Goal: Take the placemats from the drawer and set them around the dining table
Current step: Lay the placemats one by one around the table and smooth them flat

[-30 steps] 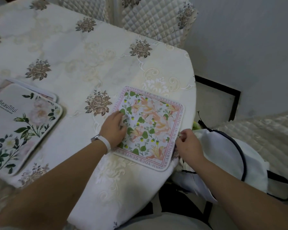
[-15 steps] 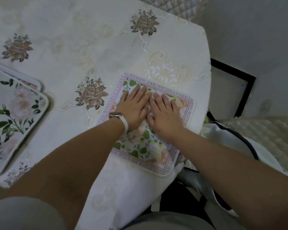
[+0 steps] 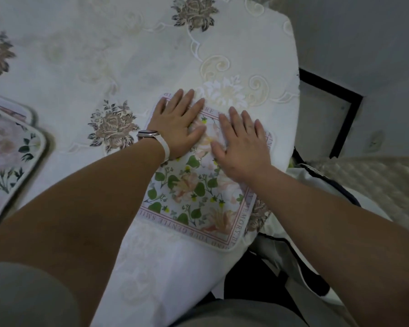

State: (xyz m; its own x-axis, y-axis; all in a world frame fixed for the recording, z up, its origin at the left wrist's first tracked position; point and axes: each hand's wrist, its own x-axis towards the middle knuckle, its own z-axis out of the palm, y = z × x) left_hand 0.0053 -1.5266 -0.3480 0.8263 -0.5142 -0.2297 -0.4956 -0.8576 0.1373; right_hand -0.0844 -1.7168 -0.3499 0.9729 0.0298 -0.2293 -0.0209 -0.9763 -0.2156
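Observation:
A square floral placemat (image 3: 194, 199) with a pink lettered border lies flat near the right edge of the dining table (image 3: 118, 57), which wears a white embroidered cloth. My left hand (image 3: 178, 123) presses flat on the mat's far left part, fingers spread, a white watch on the wrist. My right hand (image 3: 242, 142) lies flat beside it on the far right part. Neither hand grips anything. A stack of other floral placemats (image 3: 7, 156) rests at the table's left edge.
A white bag with dark trim (image 3: 316, 185) sits on a quilted chair seat (image 3: 376, 180) just right of the table. A grey wall (image 3: 364, 43) and a black-framed floor panel (image 3: 328, 109) are beyond the table's right edge.
Both hands moved from the mat's side edges onto its top, then slid apart and toward its far edge, palms flat. The view shifted closer over the mat.

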